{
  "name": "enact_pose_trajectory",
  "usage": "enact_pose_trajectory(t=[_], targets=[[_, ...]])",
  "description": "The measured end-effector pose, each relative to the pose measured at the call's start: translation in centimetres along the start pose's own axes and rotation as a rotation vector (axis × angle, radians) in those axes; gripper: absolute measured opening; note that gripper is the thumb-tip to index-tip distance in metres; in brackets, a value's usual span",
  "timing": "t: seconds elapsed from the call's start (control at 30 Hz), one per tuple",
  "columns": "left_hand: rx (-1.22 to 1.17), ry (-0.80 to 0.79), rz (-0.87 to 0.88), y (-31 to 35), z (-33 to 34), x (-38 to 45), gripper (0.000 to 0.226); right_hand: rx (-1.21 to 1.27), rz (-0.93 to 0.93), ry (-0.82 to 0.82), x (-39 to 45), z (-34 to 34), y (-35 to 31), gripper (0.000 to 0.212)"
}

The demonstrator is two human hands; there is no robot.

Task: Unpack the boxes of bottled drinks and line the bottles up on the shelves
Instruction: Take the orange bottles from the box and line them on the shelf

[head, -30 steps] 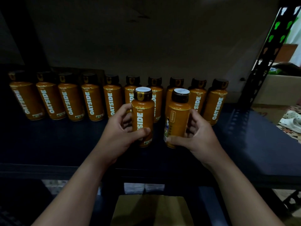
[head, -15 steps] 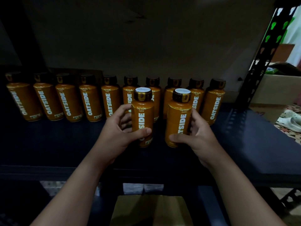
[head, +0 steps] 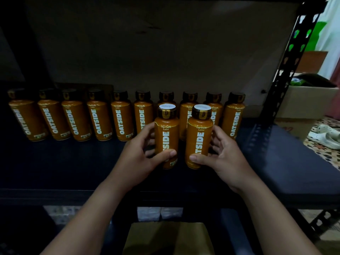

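Note:
Two orange Oatside bottles with dark caps stand upright side by side on the dark shelf (head: 64, 166), in front of a back row of several identical bottles (head: 99, 118). My left hand (head: 139, 159) grips the left front bottle (head: 166, 133), thumb across its label. My right hand (head: 224, 159) grips the right front bottle (head: 199, 137), thumb low on its front. Both labels face me.
A black perforated shelf upright (head: 287, 67) rises at the right. Beyond it sit cardboard boxes (head: 305, 102) and a pale sandal (head: 325, 137) on a patterned floor. A brown cardboard box (head: 165, 238) lies below the shelf edge.
The right bottle has been turned so its label faces me and stands nearer the left one. The left bottle has stayed put in my left hand.

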State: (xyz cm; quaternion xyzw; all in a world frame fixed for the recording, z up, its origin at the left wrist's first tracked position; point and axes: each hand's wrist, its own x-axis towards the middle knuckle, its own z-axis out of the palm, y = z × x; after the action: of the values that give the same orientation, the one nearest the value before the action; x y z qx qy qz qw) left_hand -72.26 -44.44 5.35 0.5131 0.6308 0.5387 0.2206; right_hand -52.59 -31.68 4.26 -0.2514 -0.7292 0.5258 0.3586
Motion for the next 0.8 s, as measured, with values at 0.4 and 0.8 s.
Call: enact_pose_trajectory(t=[0.4,0.8], targets=[[0.022,-0.095,-0.008,3.7,10.2,1.1,0.088,0.004,0.024,0.188,-4.4,-9.3,0.0,0.091],[0.198,0.03,0.103,7.6,23.3,6.3,0.052,-0.126,-0.035,0.489,-7.6,-16.0,2.1,0.076]])
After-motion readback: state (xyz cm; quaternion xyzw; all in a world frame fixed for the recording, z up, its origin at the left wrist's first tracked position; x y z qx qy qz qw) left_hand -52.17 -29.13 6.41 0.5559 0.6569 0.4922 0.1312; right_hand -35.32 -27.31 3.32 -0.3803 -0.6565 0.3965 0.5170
